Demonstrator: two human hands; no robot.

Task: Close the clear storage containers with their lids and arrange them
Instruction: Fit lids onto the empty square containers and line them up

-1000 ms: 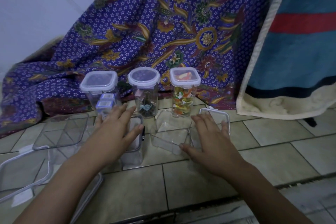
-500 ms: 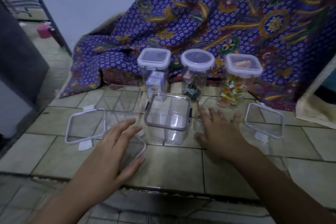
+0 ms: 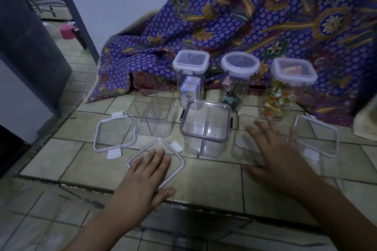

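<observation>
Left hand [image 3: 145, 175] lying flat, fingers spread and straight, palm pressing down on a clear square lid [image 3: 156, 162] with a pale rim and white clip tabs, turned diamond-wise on the tiled floor [image 3: 204, 177]; not gripping anything, thumb reaching off past the lid's near edge. Just beyond the fingertips, to their left, a second loose lid [image 3: 114, 134] lying flat, white tabs sticking out at two sides. Farther out from the left hand, an open clear divided container [image 3: 152, 114] standing upright without a lid. Between the two hands, a clear square container [image 3: 205, 128] with a grey-rimmed lid sitting on top and dark latches at its sides, an inner divider showing through.

Right hand [image 3: 275, 153] spreading wide open, fingers blurred, hovering over or resting on a low open clear container [image 3: 245, 140]; contact hard to judge, possibly touching the rim. Nothing clasped in it. Just to the right of the right hand, another clear lid [image 3: 317, 138] resting tilted, seemingly on a clear container beneath.

Beyond both hands, standing in a row against a purple batik cloth [image 3: 244, 16]: a tall square canister [image 3: 190, 79] holding small boxes, a tall round canister [image 3: 238, 81] with dark bits inside, and a tall square canister of coloured pieces [image 3: 285, 91], all three lidded in white.
</observation>
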